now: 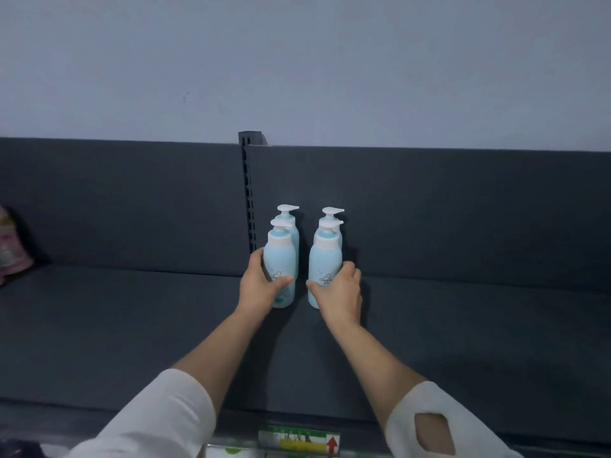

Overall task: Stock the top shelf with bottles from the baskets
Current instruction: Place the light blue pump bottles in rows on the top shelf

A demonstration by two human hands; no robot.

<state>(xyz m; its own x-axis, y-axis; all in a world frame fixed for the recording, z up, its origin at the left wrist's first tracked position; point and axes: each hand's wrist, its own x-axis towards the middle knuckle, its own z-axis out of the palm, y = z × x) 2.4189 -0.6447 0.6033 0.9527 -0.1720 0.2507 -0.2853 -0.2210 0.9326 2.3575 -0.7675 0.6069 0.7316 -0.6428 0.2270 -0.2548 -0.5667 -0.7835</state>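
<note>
Light blue pump bottles with white tops stand upright on the dark grey top shelf point(132, 325), in two short rows near the back panel. My left hand point(259, 284) grips the front left bottle point(281, 259) around its lower body. My right hand point(340, 290) grips the front right bottle point(325, 259) the same way. Behind each stands another bottle, the back left bottle point(289, 223) and the back right bottle point(332, 218), mostly hidden. Both held bottles rest on the shelf. No baskets are in view.
The shelf's dark back panel point(463, 209) carries a slotted upright post point(248, 193) just left of the bottles. A pink package point(10, 249) sits at the far left of the shelf. A green and yellow label point(297, 439) marks the shelf's front edge.
</note>
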